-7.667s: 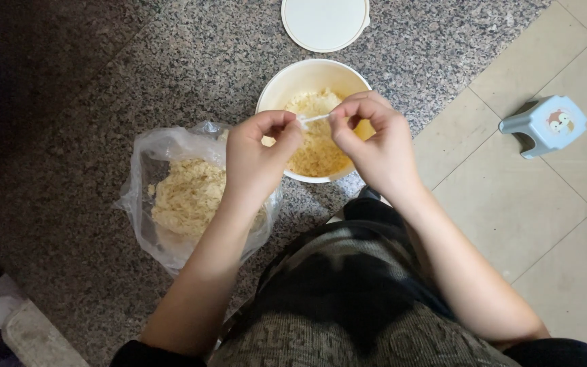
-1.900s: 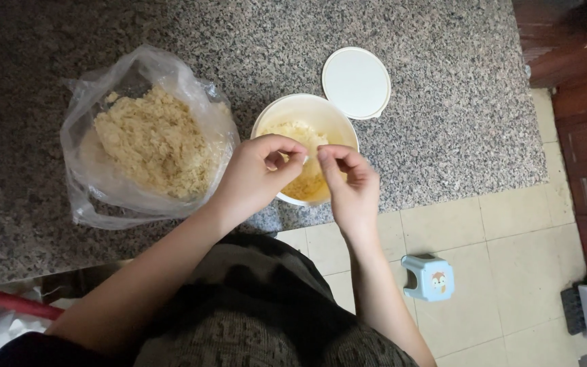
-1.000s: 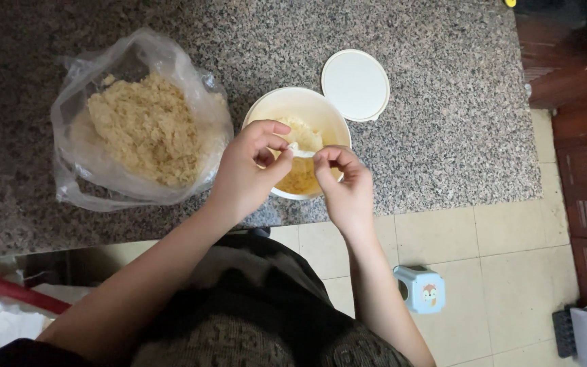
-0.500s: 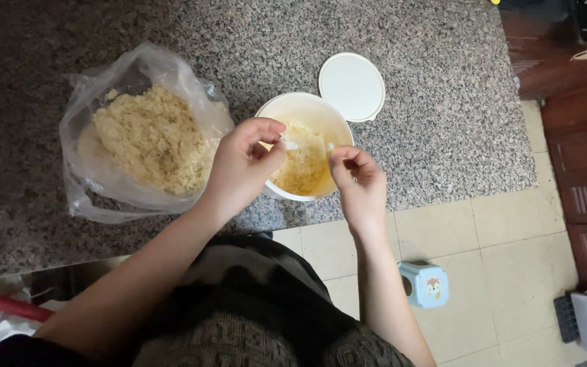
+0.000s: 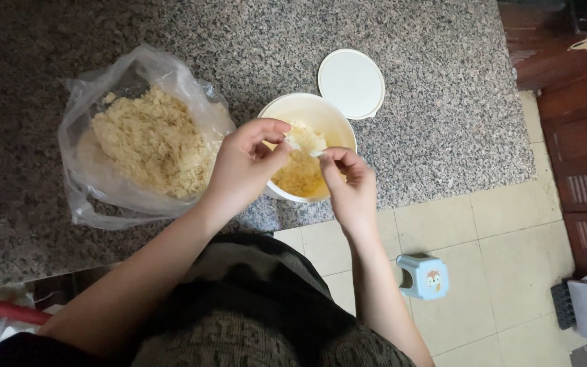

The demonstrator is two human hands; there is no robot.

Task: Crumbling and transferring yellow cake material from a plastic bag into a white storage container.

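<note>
A cream round bowl (image 5: 321,113) with pale yellow crumbly food stands near the front edge of a speckled granite counter (image 5: 429,122). Over it, my left hand (image 5: 242,166) pinches a small whitish piece (image 5: 293,141) between thumb and fingers. My right hand (image 5: 351,183) hovers just right of it, fingertips pinched on the other end of the same small piece. To the left lies an open clear plastic bag (image 5: 96,183) holding a heap of beige crumbs (image 5: 147,143).
A white round lid (image 5: 351,83) lies flat behind the bowl on the right. Below the counter edge is a tiled floor with a small light-blue stool (image 5: 424,275). Dark wooden slatted doors (image 5: 579,122) stand at the far right. A red handle (image 5: 1,309) shows bottom left.
My hands, joined over the bowl a second ago, have drawn slightly apart. The view shifted a little; bowl, bag and lid stay put.
</note>
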